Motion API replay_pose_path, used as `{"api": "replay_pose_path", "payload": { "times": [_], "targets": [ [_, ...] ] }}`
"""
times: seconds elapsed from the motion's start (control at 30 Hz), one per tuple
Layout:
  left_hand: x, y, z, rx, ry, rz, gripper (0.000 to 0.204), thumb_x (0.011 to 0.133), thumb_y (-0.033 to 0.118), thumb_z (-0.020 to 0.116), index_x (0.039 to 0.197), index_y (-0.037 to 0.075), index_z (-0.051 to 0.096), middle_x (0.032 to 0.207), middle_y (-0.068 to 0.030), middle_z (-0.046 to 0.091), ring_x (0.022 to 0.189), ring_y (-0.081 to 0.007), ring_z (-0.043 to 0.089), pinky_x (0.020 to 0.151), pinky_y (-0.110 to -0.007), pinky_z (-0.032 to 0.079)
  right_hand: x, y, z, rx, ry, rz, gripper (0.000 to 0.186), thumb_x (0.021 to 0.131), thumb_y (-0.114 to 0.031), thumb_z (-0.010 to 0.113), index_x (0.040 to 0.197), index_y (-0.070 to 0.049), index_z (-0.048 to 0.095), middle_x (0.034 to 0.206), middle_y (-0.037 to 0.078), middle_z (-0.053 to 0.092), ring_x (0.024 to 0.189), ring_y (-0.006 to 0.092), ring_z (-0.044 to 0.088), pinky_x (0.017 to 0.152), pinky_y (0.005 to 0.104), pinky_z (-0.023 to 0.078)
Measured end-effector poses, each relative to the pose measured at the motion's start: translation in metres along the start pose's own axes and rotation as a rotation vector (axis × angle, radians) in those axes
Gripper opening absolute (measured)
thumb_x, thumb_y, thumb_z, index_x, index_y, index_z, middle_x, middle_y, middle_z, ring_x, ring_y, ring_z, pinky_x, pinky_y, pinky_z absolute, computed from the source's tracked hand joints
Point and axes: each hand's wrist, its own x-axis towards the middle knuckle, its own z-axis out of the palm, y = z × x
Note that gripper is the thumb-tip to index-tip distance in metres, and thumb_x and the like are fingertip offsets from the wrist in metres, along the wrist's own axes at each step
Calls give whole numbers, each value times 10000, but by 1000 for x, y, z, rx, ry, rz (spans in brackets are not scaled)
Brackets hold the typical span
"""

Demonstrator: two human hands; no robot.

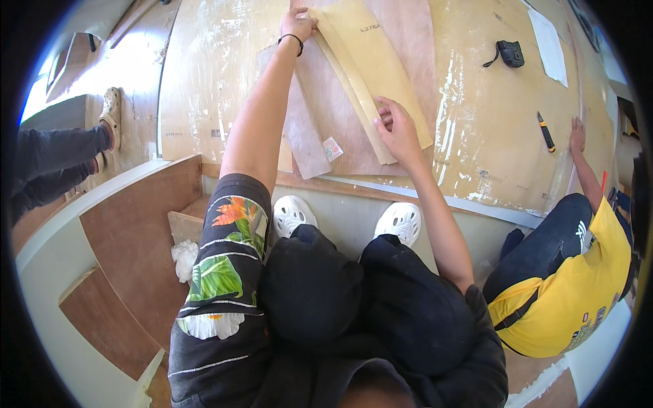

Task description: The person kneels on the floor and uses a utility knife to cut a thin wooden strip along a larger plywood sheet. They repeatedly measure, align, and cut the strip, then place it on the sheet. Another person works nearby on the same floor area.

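A long tan sheet (371, 51), like thin laminate or veneer, lies slanted on the work surface in front of me, with a narrow folded or overlapping strip (345, 85) along its left side. At its far left corner my left hand (298, 26) pinches the edge between thumb and fingers. Close to the near end, my right hand (400, 130) rests over the sheet, fingers loosely curled and somewhat apart, apparently gripping nothing. Whether its fingertips touch the strip I cannot tell. A narrow pinkish-brown strip (307, 139) lies to the left, beside a small printed paper (332, 149).
Large scuffed boards (469, 129) form the work surface. A black tape measure (509, 54), a yellow-black utility knife (545, 132) and white paper (546, 44) lie right. A person in yellow (571, 285) sits at right, hand on the board. Another person's legs (61, 153) show left.
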Motion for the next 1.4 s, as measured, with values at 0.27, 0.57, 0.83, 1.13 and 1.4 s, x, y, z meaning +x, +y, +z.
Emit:
{"api": "replay_pose_path", "payload": {
  "times": [0.27,0.57,0.83,1.13,1.4],
  "targets": [
    [132,-134,-16,-1219,-725,-201,245,837,387,630,829,160,538,591,-19,472,511,-196,482,480,-369,446,-16,-6,0,-292,-45,-128,507,818,-29,703,1308,-59,574,1092,148,581,995,310,613,867,400,530],
    [80,-92,-2,-448,-48,180,199,843,271,654,946,107,607,665,-30,561,607,-177,568,539,-356,489,-46,5,23,-643,201,-340,414,758,-57,725,1156,-47,614,1045,130,585,983,319,582,839,414,521],
    [20,-33,1,65,253,320,185,825,108,708,999,56,677,851,-93,693,760,-228,649,699,-351,547,-53,14,24,-593,216,-413,324,773,-67,734,1087,-44,655,1059,121,603,979,301,580,839,406,517],
    [24,-29,-5,82,191,208,184,757,150,791,898,58,716,846,-109,727,783,-218,673,731,-356,553,-53,19,25,-623,235,-453,353,757,-55,768,1098,-55,676,979,109,607,909,276,588,794,384,508],
    [27,-31,-8,22,214,80,149,765,131,786,891,74,730,837,-90,729,755,-207,673,719,-340,564,-50,24,24,-642,226,-487,355,753,-63,777,1098,-64,689,924,105,591,873,268,586,769,378,507]
  ]
}}
